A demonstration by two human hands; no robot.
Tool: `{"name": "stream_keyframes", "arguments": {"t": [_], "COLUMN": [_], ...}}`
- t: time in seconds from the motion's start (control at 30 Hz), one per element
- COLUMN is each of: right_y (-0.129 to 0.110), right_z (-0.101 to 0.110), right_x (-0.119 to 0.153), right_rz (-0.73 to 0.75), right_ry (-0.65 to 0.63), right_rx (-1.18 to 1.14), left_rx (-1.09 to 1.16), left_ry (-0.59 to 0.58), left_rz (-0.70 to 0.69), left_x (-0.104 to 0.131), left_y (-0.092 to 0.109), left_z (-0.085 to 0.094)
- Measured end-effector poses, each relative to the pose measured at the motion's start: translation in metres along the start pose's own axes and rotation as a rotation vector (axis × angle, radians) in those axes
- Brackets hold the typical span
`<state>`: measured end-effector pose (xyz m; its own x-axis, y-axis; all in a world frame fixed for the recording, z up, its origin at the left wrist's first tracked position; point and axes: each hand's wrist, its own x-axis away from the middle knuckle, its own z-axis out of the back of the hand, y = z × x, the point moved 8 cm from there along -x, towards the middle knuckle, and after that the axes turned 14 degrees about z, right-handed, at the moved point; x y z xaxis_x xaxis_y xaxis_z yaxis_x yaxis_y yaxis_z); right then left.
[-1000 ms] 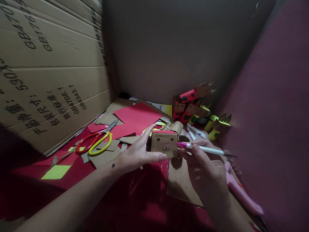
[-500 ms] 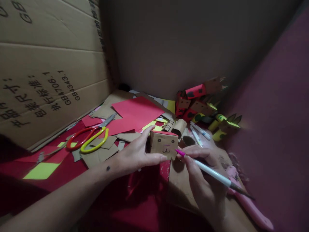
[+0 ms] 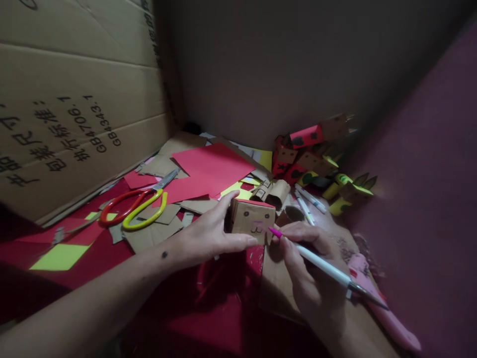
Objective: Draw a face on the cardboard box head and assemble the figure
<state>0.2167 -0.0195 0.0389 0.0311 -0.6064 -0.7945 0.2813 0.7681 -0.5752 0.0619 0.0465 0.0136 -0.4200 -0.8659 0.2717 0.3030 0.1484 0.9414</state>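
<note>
Marker [image 3: 325, 265], gripped by right hand [image 3: 316, 286], slants up-left (nib [image 3: 275, 232] toward box [image 3: 253, 224] the left hand [image 3: 208, 234] clasps).

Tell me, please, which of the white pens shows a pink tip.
The pen held in the right hand; the two other pens, lying beyond it, show no pink.

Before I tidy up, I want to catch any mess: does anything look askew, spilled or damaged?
Mostly clutter: scraps overlap untidily under the scissors, and the figures tilt in a heap. Dark marks beside the pink tool could be smudges or debris. I see no clear spill.
</note>
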Motion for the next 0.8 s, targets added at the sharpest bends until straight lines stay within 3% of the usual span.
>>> {"name": "stream_keyframes", "arguments": {"t": [0.37,0.8], "right_y": [0.0006,0.0033], "right_z": [0.0007,0.0008], "right_x": [-0.0009,0.0018], "right_rz": [0.005,-0.01], "right_ry": [0.013,0.017], "right_rx": [-0.001,0.005], "left_rx": [-0.007,0.048], "left_ry": [0.051,0.027], "left_rz": [0.028,0.002], "left_x": [0.0001,0.0009], "left_y": [-0.0018,0.0005], "left_z": [0.0001,-0.0024]}}
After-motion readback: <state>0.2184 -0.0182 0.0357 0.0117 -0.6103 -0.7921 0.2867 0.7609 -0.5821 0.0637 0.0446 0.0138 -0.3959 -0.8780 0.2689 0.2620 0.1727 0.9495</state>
